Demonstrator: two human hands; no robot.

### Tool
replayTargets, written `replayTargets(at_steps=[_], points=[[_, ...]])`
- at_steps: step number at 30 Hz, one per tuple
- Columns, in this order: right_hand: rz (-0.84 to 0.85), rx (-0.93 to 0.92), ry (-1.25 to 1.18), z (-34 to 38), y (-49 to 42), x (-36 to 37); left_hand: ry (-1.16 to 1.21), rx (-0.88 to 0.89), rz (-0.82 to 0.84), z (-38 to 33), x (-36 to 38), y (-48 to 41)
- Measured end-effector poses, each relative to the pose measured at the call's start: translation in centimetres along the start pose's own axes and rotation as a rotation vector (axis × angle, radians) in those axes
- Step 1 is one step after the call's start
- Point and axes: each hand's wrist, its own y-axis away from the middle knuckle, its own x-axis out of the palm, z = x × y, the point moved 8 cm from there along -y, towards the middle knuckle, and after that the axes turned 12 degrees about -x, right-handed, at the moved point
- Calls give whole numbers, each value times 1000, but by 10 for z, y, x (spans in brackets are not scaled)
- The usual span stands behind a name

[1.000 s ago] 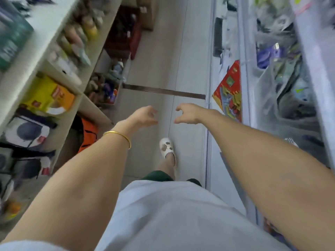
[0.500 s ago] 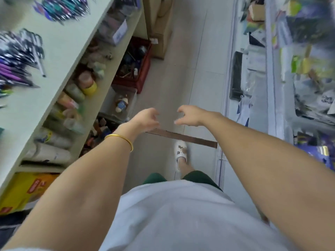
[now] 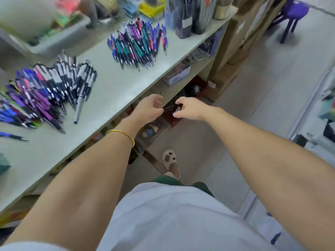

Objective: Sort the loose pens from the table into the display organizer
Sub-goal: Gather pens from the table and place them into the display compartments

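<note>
Standing at 12 o'clock, clear tubs (image 3: 185, 26) of pens (image 3: 175, 8); left hand (image 3: 147, 110), right hand (image 3: 190, 109): fingers curled, grasp cannot be told.

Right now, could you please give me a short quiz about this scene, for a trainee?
1. True or false: the far pen pile and the near pen pile lie apart on the table.
2. Where do the left hand and right hand pinch the thin dark strand? A) over the far pen pile B) past the table's edge C) over the near pen pile
3. Fill in: the gold bangle is on the ____ wrist.
Key: 1 true; 2 B; 3 left.
</note>
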Motion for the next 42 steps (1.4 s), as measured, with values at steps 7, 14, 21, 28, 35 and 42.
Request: replayTargets(at_steps=[7, 14, 21, 28, 35, 42], points=[[-16, -172, 112, 43, -132, -90, 157, -43, -323, -23, -105, -100], [-73, -323, 233, 84, -211, -109, 205, -223, -539, 17, -153, -127], [-48, -605, 257, 174, -261, -77, 49, -441, -948, 84, -206, -84], [-12, -664, 202, 236, -265, 7, -36, -745, -1166, 171, -245, -5], [-233, -571, 255, 266, -260, 43, 105, -1015, -1036, 269, -261, 33], [-269, -541, 296, 268, -258, 59, 311, -1206, -765, 325, -251, 32]])
